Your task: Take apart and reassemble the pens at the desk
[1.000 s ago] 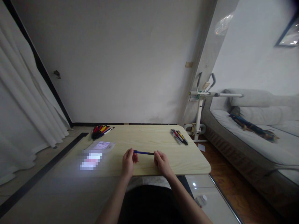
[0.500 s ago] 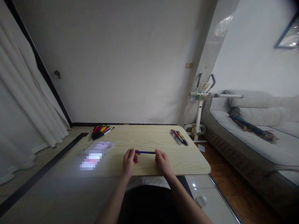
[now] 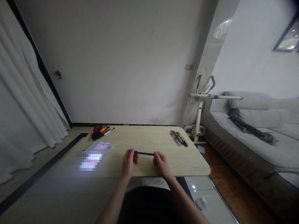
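Observation:
A slim blue pen (image 3: 144, 153) is held level above the near part of the light wooden table (image 3: 140, 137). My left hand (image 3: 128, 161) pinches its left end, where a dark clip or cap shows at the fingers. Closed round the right end is my right hand (image 3: 161, 162), whose fingertips hide the pen's tip. A pile of red, yellow, blue and black pens (image 3: 100, 132) lies at the table's far left. A smaller group of pens (image 3: 178, 138), grey, red, yellow and black, lies side by side at the far right.
Left of my hands rests a clear plastic pouch (image 3: 102, 146), with a blurred-out bright patch (image 3: 90, 162) nearer me. Beyond the table stands a wall (image 3: 121, 62). An exercise machine (image 3: 199, 115) and a grey sofa (image 3: 252, 124) are to the right.
My right hand has shifted slightly left, toward my left hand, still holding the pen's end. My left hand has barely moved. The view has tilted a little.

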A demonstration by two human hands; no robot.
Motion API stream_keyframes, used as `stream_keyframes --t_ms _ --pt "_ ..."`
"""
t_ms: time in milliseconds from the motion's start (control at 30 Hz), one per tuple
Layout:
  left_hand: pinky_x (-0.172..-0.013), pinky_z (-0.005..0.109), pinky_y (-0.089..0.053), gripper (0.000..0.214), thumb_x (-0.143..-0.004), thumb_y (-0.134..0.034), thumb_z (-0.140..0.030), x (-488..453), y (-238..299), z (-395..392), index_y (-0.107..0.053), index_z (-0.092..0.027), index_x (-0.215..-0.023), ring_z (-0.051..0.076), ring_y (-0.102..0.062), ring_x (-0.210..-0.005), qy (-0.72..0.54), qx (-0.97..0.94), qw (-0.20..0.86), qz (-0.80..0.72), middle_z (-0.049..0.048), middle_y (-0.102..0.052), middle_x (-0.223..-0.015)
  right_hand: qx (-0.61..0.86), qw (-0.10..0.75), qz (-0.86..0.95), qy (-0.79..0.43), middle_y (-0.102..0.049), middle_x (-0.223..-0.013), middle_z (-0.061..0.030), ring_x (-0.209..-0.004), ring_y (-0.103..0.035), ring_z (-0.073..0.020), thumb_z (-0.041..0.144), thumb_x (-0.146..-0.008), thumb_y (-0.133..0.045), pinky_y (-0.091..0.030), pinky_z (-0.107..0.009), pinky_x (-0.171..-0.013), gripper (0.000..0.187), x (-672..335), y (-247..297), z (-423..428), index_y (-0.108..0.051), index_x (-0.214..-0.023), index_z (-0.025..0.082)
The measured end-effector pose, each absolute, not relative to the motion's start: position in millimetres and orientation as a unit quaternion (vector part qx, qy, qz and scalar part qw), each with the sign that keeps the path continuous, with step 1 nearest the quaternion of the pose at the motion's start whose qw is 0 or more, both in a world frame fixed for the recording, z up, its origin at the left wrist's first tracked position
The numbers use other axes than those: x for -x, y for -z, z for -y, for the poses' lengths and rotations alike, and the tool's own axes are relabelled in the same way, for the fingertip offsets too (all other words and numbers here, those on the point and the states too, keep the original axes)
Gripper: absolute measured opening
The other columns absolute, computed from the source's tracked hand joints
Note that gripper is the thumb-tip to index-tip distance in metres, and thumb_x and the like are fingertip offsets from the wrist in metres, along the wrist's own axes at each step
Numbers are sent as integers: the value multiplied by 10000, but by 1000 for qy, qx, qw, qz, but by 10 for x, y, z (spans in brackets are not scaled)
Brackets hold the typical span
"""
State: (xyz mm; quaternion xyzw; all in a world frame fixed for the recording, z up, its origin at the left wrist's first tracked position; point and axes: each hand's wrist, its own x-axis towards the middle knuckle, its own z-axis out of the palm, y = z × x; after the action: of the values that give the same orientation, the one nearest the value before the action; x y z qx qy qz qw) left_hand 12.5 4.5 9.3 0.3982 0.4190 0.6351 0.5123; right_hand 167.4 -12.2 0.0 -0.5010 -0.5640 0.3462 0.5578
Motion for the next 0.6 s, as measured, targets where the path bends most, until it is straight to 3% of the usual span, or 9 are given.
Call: stream_keyframes --t_ms 200,300,400,500,600 --pt "-385 168 -339 258 -704 -538 -403 -114 -77 -54 -495 -175 -818 77 -487 -430 -641 -390 517 -410 -43 -531 -543 507 564 559 -335 -461 -466 24 -423 -409 -89 440 -805 -421 -330 -202 -433 386 -1651 -4 124 -506 -551 164" --pt "-384 172 -345 260 -704 -528 -396 -112 -63 -62 -481 -181 -843 80 -490 -424 -638 -386 529 -405 -41 -540 -551 502 574 546 -346 -547 -562 -2 -447 -449 -100 429 -788 -450 -351 -207 -424 315 -1660 31 95 -584 -714 153" --pt "-386 175 -350 266 -699 -529 -394 -116 -60 -61 -476 -178 -845 79 -491 -414 -637 -390 527 -405 -40 -540 -552 499 579 566 -310 -619 -742 -50 -589 -533 -137 379 -770 -488 -421 -234 -524 270 -1679 62 69 -608 -862 156" --pt "-388 174 -348 275 -706 -526 -400 -123 -67 -52 -476 -178 -861 76 -486 -411 -638 -396 517 -410 -41 -535 -559 502 566 600 -262 -625 -801 -65 -666 -552 -159 327 -752 -518 -441 -260 -601 228 -1694 65 66 -618 -870 160" --pt "-384 172 -339 278 -712 -524 -405 -128 -77 -46 -471 -183 -870 78 -478 -406 -644 -393 514 -409 -53 -510 -535 499 545 635 -224 -604 -752 -51 -616 -533 -141 279 -749 -525 -438 -251 -574 180 -1706 47 86 -626 -848 167"
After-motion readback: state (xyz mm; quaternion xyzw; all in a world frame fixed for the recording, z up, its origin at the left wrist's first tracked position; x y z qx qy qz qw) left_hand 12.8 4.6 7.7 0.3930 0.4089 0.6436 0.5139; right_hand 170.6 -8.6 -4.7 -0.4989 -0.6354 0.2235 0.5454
